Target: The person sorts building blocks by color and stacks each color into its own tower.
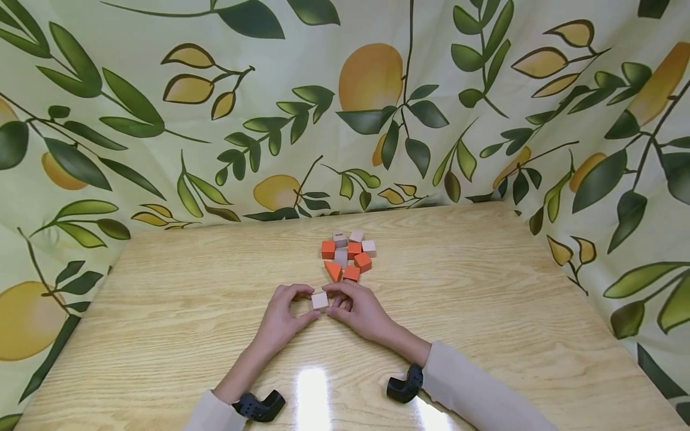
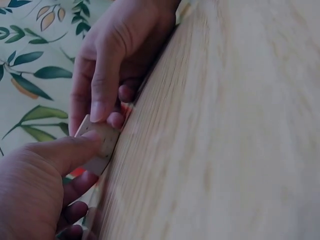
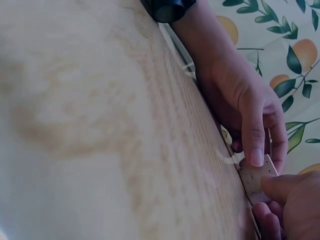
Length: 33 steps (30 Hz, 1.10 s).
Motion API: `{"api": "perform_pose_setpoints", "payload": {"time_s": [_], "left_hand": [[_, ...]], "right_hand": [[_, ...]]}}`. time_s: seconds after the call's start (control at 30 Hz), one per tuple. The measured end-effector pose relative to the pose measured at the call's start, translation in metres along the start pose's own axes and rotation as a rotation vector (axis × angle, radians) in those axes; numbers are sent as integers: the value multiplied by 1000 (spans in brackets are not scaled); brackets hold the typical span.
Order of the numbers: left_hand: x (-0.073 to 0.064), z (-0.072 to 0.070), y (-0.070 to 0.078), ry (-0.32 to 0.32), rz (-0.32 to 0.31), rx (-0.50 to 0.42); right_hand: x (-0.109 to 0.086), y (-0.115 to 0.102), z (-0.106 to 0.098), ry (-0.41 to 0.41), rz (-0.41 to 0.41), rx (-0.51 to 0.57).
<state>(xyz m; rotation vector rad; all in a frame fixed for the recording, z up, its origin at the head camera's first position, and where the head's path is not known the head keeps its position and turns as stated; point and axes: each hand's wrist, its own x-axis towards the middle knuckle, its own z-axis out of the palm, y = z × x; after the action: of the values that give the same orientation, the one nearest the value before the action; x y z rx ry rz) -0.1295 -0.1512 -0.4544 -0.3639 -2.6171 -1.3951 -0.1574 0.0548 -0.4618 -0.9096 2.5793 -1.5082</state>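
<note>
A small pale wooden block stands on the table between the two hands. My left hand holds its left side, with thumb and index finger curved toward it. From the other side my right hand grips the same block, its thumb at the near corner and its index finger at the far one. Tiny dark dots mark the block's near face in the right wrist view. In the left wrist view, the left thumb covers part of the block.
Just beyond the hands lies a loose cluster of blocks: several orange cubes, an orange triangular block and several pale cubes. The wooden table meets a leaf-and-fruit patterned cloth behind and at the sides.
</note>
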Motion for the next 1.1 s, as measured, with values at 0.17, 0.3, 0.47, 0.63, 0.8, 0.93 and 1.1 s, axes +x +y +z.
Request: {"api": "perform_pose_setpoints", "payload": {"time_s": [0.17,0.3,0.47,0.63,0.8,0.93,1.1], "left_hand": [[-2,-8,-4,-8,-34,-25],[-3,-11,-6,-10,-45,-9],[-2,-14,-6,-14,-53,-9],[-3,-19,-6,-24,-92,-19],[-6,-28,-8,-31,-118,-42],[-8,-35,-11,-35,-129,-54],[-10,-43,-14,-39,-135,-41]], "right_hand": [[7,-1,5,2,-3,1],[9,-2,10,6,-12,10],[10,-4,12,37,-14,21],[10,-7,14,36,-8,47],[13,-13,21,39,-12,52],[16,-18,27,39,-17,58],[19,-21,36,55,-20,58]]}}
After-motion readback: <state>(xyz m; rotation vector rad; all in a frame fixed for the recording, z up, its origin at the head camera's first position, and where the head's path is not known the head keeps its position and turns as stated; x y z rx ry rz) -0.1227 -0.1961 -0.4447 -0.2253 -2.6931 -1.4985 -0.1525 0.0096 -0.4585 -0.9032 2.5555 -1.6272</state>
